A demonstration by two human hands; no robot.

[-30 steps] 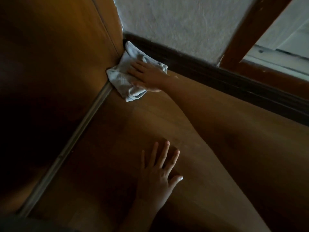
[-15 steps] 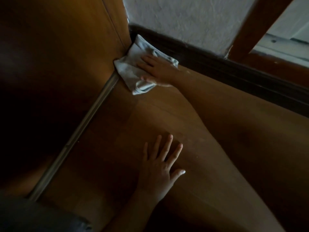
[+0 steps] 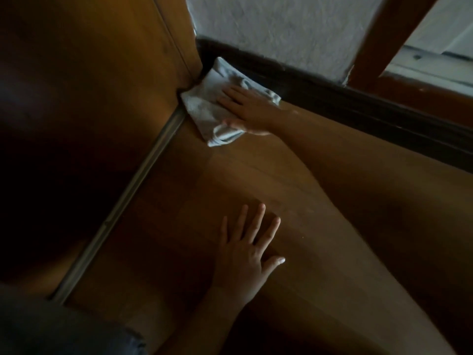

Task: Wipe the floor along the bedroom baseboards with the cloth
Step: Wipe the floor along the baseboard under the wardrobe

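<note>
A crumpled white cloth (image 3: pixel 204 108) lies on the wooden floor (image 3: pixel 332 201), in the corner where the dark baseboard (image 3: pixel 358 103) meets a wooden panel. My right hand (image 3: pixel 245 108) presses flat on the cloth with its fingers straight and pointing towards the corner. Its thumb lies along the cloth's near folded edge. My left hand (image 3: pixel 245 254) rests palm down on the bare floor nearer to me, fingers spread, holding nothing.
A tall wooden panel (image 3: pixel 102 85) with a metal floor track (image 3: pixel 133 190) closes off the left side. Above the baseboard is a white textured wall (image 3: pixel 281 29). A brown door-frame post (image 3: pixel 389 34) stands at the upper right. Dark clothing (image 3: pixel 64 329) fills the lower left corner.
My right hand keeps pressing the cloth at the corner, and the cloth has edged slightly along the baseboard. My left hand stays planted on the floor. The view has shifted a little.
</note>
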